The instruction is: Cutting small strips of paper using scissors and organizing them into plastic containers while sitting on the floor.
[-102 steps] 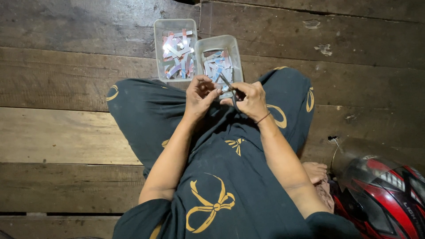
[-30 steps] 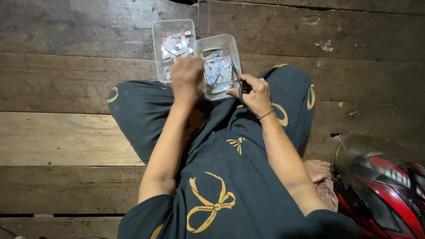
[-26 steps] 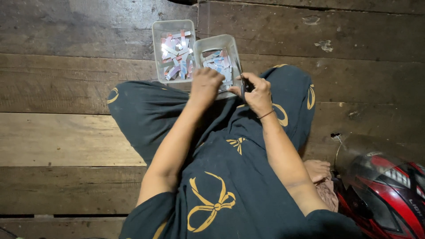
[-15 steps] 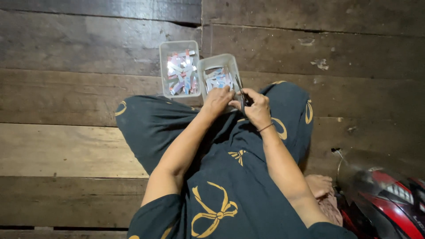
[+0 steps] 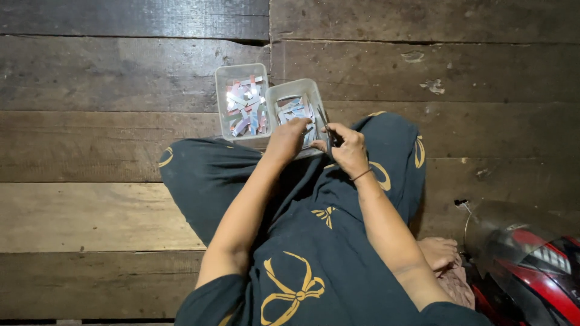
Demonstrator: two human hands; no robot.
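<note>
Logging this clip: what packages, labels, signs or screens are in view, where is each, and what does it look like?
Left tub: clear rectangular plastic, on the floorboards; pink, blue and white slips inside.
Right tub: same kind, beside it; left hand reaches in.
Slips: small packet-like strips, too small to tell.
Signs, screens: none.

Worn dark wooden plank floor [image 5: 109,78], paler board lower left; red motorcycle helmet [image 5: 531,265] bottom right

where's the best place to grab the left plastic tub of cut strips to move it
Take the left tub by its outer long wall and near rim, coming from the left side. Its right wall sits against the second tub, where the left hand is reaching in, so that side is blocked. It stands upright and open, so keep it level.
</note>
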